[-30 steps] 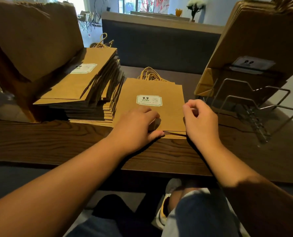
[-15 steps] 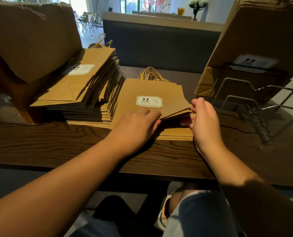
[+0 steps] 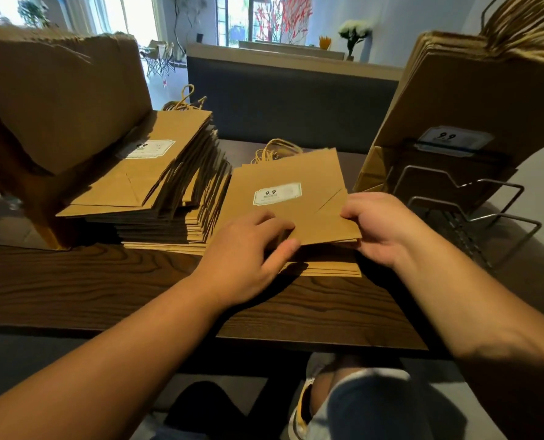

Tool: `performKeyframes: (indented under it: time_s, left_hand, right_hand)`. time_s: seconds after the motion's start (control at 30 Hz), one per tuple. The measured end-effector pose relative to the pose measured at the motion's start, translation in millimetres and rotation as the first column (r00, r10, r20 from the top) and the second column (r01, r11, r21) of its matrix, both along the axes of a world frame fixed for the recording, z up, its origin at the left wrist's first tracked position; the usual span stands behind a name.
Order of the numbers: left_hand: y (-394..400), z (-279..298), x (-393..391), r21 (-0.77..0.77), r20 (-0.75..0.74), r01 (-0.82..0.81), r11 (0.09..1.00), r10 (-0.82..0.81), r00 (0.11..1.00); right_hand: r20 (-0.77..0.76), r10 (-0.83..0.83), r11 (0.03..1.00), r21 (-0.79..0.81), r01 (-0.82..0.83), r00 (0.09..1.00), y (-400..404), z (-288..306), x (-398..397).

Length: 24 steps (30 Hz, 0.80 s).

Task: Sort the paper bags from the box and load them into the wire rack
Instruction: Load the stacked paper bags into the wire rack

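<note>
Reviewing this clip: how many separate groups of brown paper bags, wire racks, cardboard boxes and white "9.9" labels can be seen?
Groups of brown paper bags: 3 (left stack, middle stack, rack batch)
Metal wire rack: 1
Brown cardboard box: 1
White "9.9" labels: 3
Total: 8

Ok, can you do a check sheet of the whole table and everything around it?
Surface: dark wooden table.
Job's things: lifted bags raised off the small stack; tall stack spilling from the cardboard box; wire rack with racked bags leaning in its back.
Clutter: nothing seen.
Grippers: left hand and right hand both grip the lifted bags.
Cables: nothing seen.
Surroundings: grey bench back, flowers, windows.
</note>
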<state>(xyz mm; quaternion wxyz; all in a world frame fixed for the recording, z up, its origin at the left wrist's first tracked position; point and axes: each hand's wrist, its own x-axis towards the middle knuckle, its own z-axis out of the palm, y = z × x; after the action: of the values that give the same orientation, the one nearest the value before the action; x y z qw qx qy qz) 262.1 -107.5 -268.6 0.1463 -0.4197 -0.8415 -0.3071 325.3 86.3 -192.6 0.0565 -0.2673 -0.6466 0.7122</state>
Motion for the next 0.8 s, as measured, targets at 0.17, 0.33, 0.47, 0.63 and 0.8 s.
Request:
performKeyframes:
  time_s: [0.17, 0.33, 0.47, 0.63, 0.8]
  left_hand:
    - [-4, 8, 0, 0.331, 0.118, -0.183, 0.926, 0.151, 0.981]
    - [-1, 36, -7, 0.523, 0.603, -0.417, 0.743, 0.024, 0.798]
    - [1, 48, -8, 0.609, 0.672, -0.446, 0.655, -0.128, 0.73]
    - [3, 48, -5, 0.619, 0.628, -0.446, 0.647, -0.066, 0.775]
    - [-1, 31, 1, 0.568, 0.618, -0.445, 0.692, -0.001, 0.786]
  right_hand:
    - [-0.295, 0.107, 0.956, 0.291, -0.017, 0.949, -10, 15, 20]
    - [-0.469, 0.221, 0.9, 0.436, 0.007, 0.855, -11, 23, 39]
    - [-0.532, 0.193, 0.913, 0.404, 0.048, 0.824, 2, 16, 42]
    - [-0.446, 0.094, 0.863, 0.482, 0.15, 0.89, 8, 1, 34]
    - [-0.452, -0.044, 0.878, 0.408, 0.251, 0.891, 2, -21, 21]
